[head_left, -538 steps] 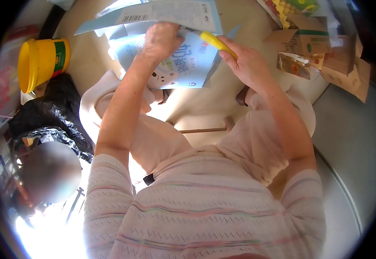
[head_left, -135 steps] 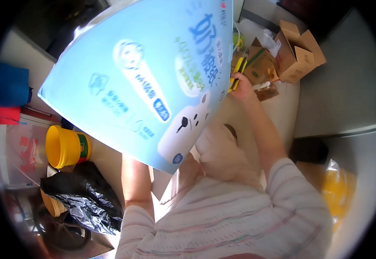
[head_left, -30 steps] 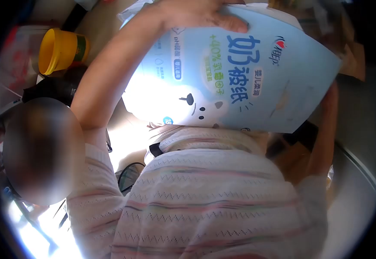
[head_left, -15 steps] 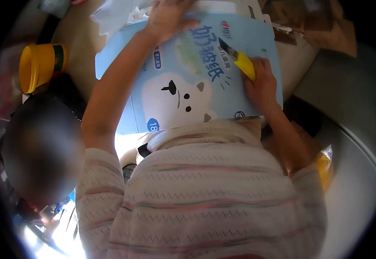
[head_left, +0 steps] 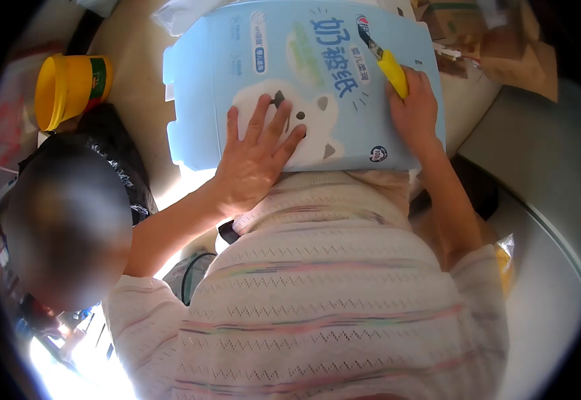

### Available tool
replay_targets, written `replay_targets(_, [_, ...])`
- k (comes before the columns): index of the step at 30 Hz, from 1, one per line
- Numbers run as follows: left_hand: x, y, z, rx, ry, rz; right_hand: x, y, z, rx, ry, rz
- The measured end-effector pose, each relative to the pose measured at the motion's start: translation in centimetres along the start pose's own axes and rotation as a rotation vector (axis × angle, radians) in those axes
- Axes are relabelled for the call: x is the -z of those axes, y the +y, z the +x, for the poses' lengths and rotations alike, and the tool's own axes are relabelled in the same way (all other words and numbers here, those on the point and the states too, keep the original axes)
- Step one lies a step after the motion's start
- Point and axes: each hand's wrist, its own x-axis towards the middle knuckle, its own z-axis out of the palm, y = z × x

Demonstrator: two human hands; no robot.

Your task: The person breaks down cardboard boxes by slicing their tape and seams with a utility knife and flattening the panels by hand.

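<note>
While the blue cardboard [head_left: 370,123] lies beneath the splayed left hand [head_left: 254,157], the right hand [head_left: 416,110] grips a yellow cutter [head_left: 394,72].

Left hand [head_left: 254,165] moved off the far end of the blue cardboard [head_left: 397,143] onto the printed bear [head_left: 316,137], and the cardboard's way lower than a few seconds ago.
</note>
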Motion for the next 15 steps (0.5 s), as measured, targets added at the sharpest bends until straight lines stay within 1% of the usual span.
replay_targets(2, [-0.8, 0.0, 1.1, -0.011, 0.057, 0.022, 0.0, 0.4, 0.4, 0.0, 0.002, -0.011])
replay_targets(5, [-1.3, -0.1, 1.4, -0.061, 0.176, -0.066, 0.3, 1.0, 0.6, -0.046, -0.018, -0.028])
replay_targets(8, [-2.8, -0.5, 1.0, -0.127, 0.317, 0.052, 0.4, 0.9, 0.5, -0.055, 0.004, -0.041])
replay_targets(11, [-1.8, -0.6, 0.0, -0.178, 0.48, 0.031, 2.3, -0.5, 0.1, -0.091, 0.018, -0.079])
replay_targets(15, [-0.9, -1.2, -1.3, -0.218, 0.546, 0.115, 2.8, -2.4, -0.2, -0.124, 0.009, -0.076])
